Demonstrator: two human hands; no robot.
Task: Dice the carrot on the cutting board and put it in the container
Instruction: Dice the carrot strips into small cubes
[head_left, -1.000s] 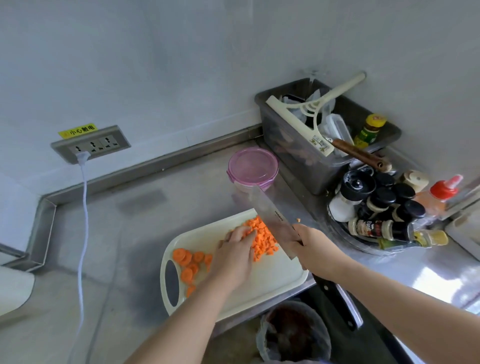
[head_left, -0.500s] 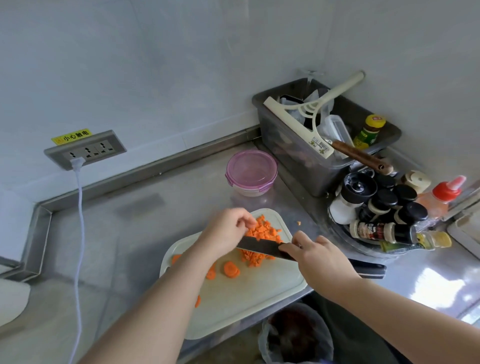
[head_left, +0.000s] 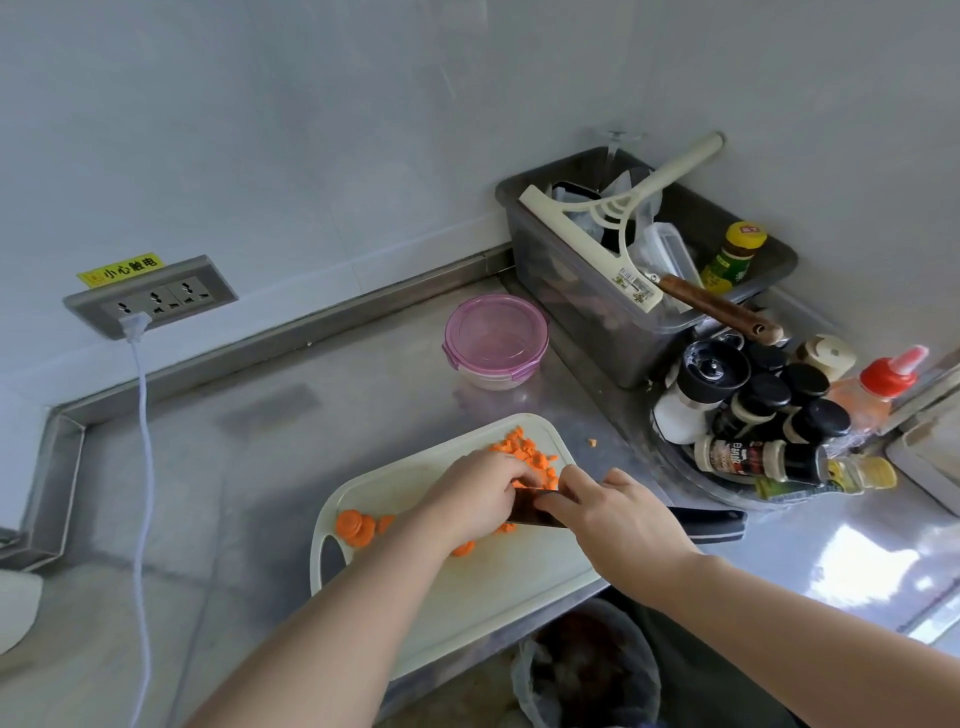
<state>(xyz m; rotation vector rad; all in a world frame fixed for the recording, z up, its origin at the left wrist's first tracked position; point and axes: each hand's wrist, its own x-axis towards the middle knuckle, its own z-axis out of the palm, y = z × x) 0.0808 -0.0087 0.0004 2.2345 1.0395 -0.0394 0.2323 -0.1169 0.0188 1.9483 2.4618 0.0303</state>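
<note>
A white cutting board (head_left: 467, 597) lies at the steel counter's front edge. Diced carrot (head_left: 524, 452) is piled at its far corner, and round carrot slices (head_left: 356, 527) lie near the handle hole. My right hand (head_left: 618, 519) grips the knife (head_left: 711, 522) where blade meets black handle, the blade lying across the board. My left hand (head_left: 467, 499) has its fingers curled down over carrot pieces right beside the blade; what lies under the fingers is hidden. A round container with a pink lid (head_left: 496, 340) stands closed behind the board.
A grey bin (head_left: 571, 291) with a squeegee stands at the back right. Several spice bottles (head_left: 753, 410) crowd the right side. A white cable (head_left: 143, 441) hangs from the wall socket at left. One carrot bit (head_left: 591, 442) lies on the counter. A trash bin (head_left: 587, 670) sits below the edge.
A second ago the knife was raised tip-up and my left hand lay on the diced pile. The blade has come down across the board and my left hand has curled beside it.
</note>
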